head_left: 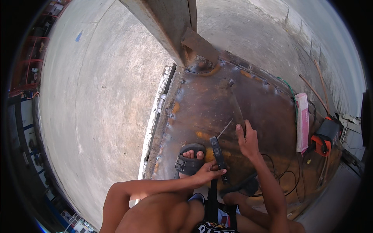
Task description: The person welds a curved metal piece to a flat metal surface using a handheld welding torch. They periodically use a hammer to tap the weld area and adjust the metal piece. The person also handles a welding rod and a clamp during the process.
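Observation:
My left hand (210, 172) is closed round a black welding electrode holder (218, 156), low over the steel plate and close to my sandalled foot (190, 156). A thin welding rod (225, 129) sticks out of the holder's jaws, slanting up and to the right. To its right, my right hand (248, 142) grips the near end of a long, rusty hammer (237, 107). The dark head of the hammer points away from me over the brown, rusty steel plate (202, 103); whether it touches the plate I cannot tell.
A steel post (165, 27) rises at the plate's far corner, beside a bent metal piece (200, 44). At right lie a pink-and-white box (302, 122), an orange-and-black machine (325, 136) and black cables (289, 174). A white-edged gap (155, 112) borders the plate on the left.

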`<action>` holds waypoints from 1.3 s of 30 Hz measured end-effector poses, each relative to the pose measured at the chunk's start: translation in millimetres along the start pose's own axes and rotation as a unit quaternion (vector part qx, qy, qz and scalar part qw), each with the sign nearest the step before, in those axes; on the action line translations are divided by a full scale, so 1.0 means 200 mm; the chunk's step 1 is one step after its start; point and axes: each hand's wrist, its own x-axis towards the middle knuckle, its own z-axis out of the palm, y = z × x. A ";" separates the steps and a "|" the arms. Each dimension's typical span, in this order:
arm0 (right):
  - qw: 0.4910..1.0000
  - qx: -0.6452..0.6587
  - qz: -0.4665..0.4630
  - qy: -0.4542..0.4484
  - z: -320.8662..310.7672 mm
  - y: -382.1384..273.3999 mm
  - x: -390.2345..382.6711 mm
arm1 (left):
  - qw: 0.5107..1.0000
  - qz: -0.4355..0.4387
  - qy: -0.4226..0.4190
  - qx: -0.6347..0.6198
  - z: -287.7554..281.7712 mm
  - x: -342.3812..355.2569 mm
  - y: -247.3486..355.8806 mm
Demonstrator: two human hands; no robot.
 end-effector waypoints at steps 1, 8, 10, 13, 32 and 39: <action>1.000 -0.006 -0.022 -0.020 0.00 -0.03 0.00 | 1.000 0.008 -0.001 -0.004 0.01 0.01 -0.03; 0.970 0.036 -0.238 -0.034 -0.17 -0.56 0.14 | 0.998 0.021 0.058 -0.001 0.02 0.08 -0.06; 0.951 0.081 -0.295 -0.046 -0.14 -0.50 0.21 | 0.997 0.039 0.070 0.014 0.00 0.06 -0.09; 0.953 -0.068 -0.295 -0.025 -0.12 -0.14 0.43 | 0.996 0.039 0.052 0.062 0.03 0.06 -0.05; 0.951 -0.234 -0.204 -0.002 -0.02 0.14 0.59 | 0.996 0.047 0.055 0.054 0.09 0.06 -0.07; 0.950 -0.042 -0.309 0.002 -0.16 -0.52 0.34 | 0.997 0.015 0.064 0.031 0.03 0.08 -0.03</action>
